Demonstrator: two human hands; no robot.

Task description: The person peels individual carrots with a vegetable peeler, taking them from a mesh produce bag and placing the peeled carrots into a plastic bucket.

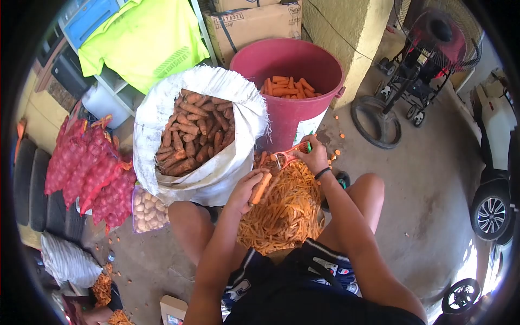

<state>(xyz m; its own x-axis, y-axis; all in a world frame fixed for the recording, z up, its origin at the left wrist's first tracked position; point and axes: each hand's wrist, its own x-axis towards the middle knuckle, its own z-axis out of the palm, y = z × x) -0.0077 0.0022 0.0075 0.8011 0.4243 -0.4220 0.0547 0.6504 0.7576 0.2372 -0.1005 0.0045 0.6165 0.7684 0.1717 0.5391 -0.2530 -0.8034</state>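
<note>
My left hand [244, 193] is closed around a carrot [261, 188], whose bright orange, peeled side faces right. In my right hand [315, 158] is an orange vegetable peeler [287, 155], gripped by its handle, its head just above and to the right of the carrot, apart from it. Below both hands, between my legs, lies a heap of carrot peelings [281, 211]. Ahead and to the left stands a white woven sack [147, 130] full of unpeeled, soil-stained carrots [197, 132]. Behind my hands is a large dark red bin [284, 119] with peeled carrots [287, 88] inside.
Red mesh bags of onions [89, 168] and a bag of potatoes [149, 211] sit left. Cardboard boxes [257, 27] stand behind the bin. A pedestal fan [387, 116] is at the right. Lower left, another person's arm [97, 314] shows near more peelings [102, 290].
</note>
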